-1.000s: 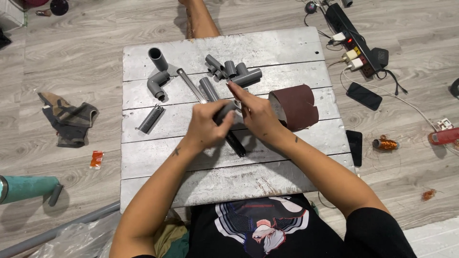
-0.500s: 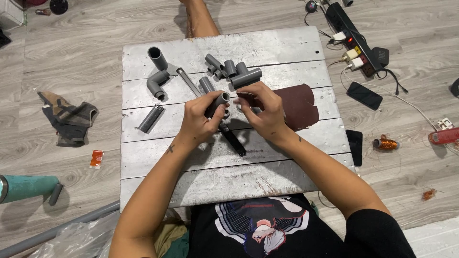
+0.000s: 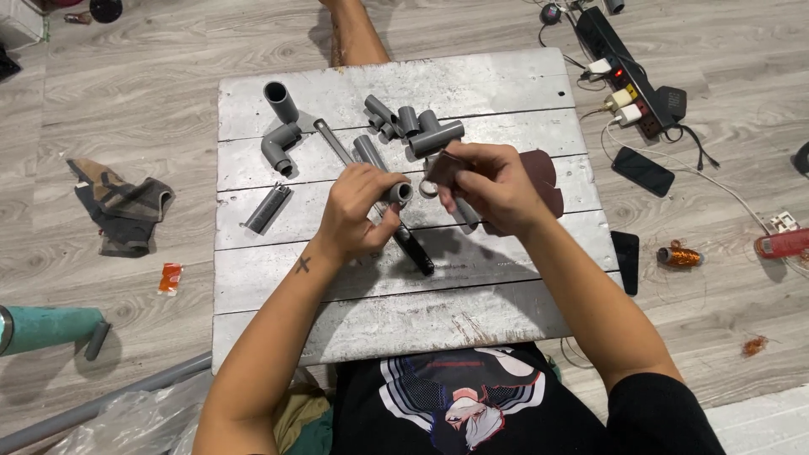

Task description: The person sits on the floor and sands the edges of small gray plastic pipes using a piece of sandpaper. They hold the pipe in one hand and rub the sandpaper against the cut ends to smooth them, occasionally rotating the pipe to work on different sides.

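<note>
1. Pipe (image 3: 396, 192): short grey piece, held just above the board (image 3: 379, 278) near its middle. Long axis ran roughly L–R; open end pointed right, toward the right hand.
2. Left hand (image 3: 358, 211) was clamped round the pipe, fingers wrapped over it, only the open end showing.
3. Right hand (image 3: 489, 181) was just beside that open end, fingers pinched on a small dark-brown scrap (image 3: 442, 171); what kind of scrap, can't tell. Hands close together, not touching as far as could be seen.
4. Under the hands: 1 black tool (image 3: 415, 249) lay diagonally on the board, tip toward the person.
5. Behind right hand: 1 brown sandpaper roll (image 3: 543, 173), partly hidden.
6. Far side of board: cluster of approx. 4 grey fittings (image 3: 409, 125), exact count unclear; 1 long thin tube (image 3: 333, 141) lying diagonally.
7. Left part of board: 1 upright-ish pipe stub (image 3: 281, 101), 1 elbow (image 3: 280, 145), 1 short ribbed piece (image 3: 267, 208).
8. Floor, right: 1 power strip (image 3: 628, 72), 2 phones (image 3: 642, 171), 1 copper wire spool (image 3: 678, 255).
9. Floor, left: 1 glove (image 3: 122, 206).
</note>
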